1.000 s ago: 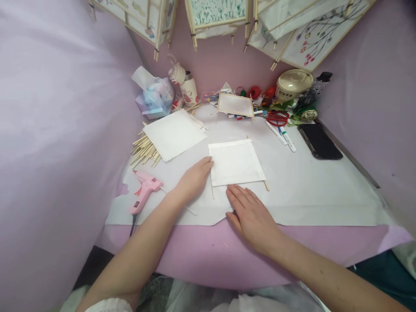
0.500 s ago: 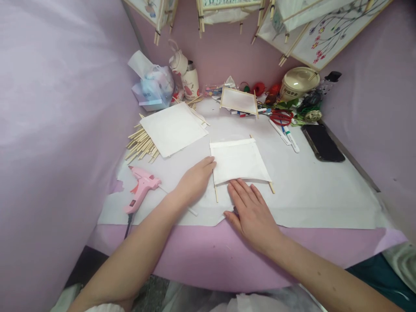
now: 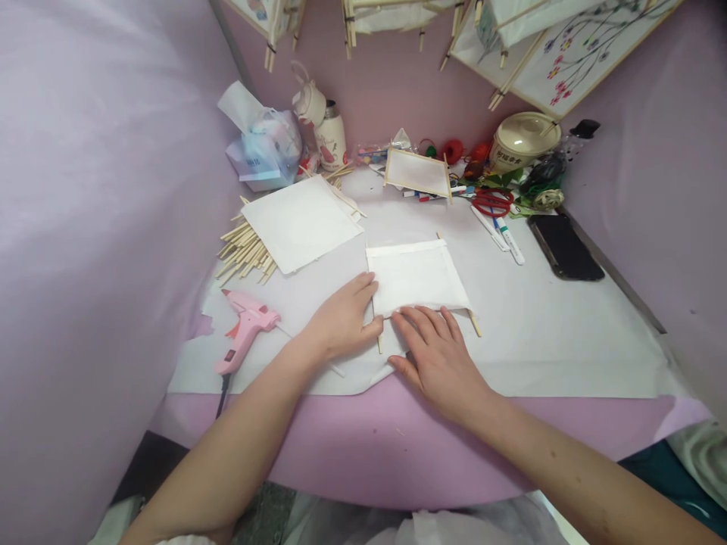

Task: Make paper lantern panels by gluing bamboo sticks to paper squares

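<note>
A white paper panel on thin wooden sticks lies flat in front of me, with stick ends showing at its corners. At its left edge, my left hand rests with fingers and thumb apart against the side stick. My right hand lies flat along the near edge, its fingertips on the folded paper and its thumb spread toward the left. Neither hand is closed around anything. To the left of my left hand lies a pink hot glue gun with a glue stick in its back.
White sheets lie on a bundle of wooden sticks at the left. A small framed panel, red-handled scissors, pens and a phone sit farther back and right. Paper lanterns hang above.
My right hand has slid slightly forward and left, its fingertips now on the panel's near edge. The left thumb has spread out toward the near left corner. The near paper edge sits flatter.
</note>
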Demonstrator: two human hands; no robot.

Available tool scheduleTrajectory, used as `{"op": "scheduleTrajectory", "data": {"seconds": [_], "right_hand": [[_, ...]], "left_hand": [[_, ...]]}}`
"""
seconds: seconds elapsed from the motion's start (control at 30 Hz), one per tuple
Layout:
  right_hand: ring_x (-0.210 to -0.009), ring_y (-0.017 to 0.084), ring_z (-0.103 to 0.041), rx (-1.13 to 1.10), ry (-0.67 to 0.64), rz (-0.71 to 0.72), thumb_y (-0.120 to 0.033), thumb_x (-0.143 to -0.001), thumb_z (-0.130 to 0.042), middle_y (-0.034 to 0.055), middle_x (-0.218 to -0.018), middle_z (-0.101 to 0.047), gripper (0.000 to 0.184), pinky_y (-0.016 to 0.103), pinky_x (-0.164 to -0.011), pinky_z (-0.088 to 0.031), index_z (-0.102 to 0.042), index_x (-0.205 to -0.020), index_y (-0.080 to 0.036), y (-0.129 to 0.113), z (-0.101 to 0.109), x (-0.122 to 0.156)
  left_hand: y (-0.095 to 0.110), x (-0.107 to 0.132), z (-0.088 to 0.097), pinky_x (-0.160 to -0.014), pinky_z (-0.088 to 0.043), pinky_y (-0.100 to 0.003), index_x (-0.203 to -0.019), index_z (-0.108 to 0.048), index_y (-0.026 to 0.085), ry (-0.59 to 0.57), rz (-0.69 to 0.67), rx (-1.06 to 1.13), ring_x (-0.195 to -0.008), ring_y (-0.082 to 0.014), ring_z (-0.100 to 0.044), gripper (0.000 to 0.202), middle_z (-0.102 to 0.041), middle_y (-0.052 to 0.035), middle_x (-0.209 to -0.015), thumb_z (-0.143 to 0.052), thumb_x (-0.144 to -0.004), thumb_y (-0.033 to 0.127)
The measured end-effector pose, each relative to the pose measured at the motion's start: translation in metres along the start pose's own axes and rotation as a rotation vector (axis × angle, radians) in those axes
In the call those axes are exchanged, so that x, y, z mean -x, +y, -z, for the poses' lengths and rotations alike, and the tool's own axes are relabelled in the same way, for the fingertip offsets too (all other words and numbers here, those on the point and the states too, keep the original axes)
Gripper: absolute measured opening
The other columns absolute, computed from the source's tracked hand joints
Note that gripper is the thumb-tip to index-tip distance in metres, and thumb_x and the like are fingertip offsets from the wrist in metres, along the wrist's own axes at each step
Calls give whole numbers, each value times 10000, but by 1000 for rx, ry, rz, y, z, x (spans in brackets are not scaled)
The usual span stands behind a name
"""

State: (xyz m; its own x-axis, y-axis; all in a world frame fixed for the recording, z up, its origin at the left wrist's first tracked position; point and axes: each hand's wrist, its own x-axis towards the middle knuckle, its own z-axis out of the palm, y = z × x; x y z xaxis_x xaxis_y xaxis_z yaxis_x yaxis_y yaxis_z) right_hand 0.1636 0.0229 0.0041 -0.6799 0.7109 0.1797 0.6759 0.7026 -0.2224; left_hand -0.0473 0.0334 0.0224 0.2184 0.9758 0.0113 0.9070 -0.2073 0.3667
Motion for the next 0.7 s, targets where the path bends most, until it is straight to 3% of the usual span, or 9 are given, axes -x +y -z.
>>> {"op": "scheduleTrajectory", "data": {"seconds": [0.2,0.5,0.7], "right_hand": [[-1297,297,-415,-14,18,-10,-447,-965,-444,136,-1376,-530,531,539,-1181,-170,-467,-1394,-134,1,-1,-6],[-1331,305,-397,-37,5,-30,-489,-962,-444,141,-1413,-507,523,582,-1161,-186,-468,-1381,-178,3,-1,-11],[-1332,298,-413,23,72,-4,-482,-965,-451,165,-1409,-519,535,549,-1172,-194,-481,-1371,-135,10,10,24]], "left_hand": [[3,0,-6,-1201,-246,-460,-1400,-462,88,18,-3,-42,-1445,-303,-327,714,-387,-182,-1541,-515,-884,579],[4,-2,-19,-1192,-254,-479,-1376,-466,121,94,41,-48,-1450,-296,-316,537,-412,-158,-1530,-443,-968,469],[8,-2,-21,-1192,-259,-504,-1379,-462,135,114,72,-38,-1453,-294,-313,481,-403,-154,-1535,-426,-972,389]]}}
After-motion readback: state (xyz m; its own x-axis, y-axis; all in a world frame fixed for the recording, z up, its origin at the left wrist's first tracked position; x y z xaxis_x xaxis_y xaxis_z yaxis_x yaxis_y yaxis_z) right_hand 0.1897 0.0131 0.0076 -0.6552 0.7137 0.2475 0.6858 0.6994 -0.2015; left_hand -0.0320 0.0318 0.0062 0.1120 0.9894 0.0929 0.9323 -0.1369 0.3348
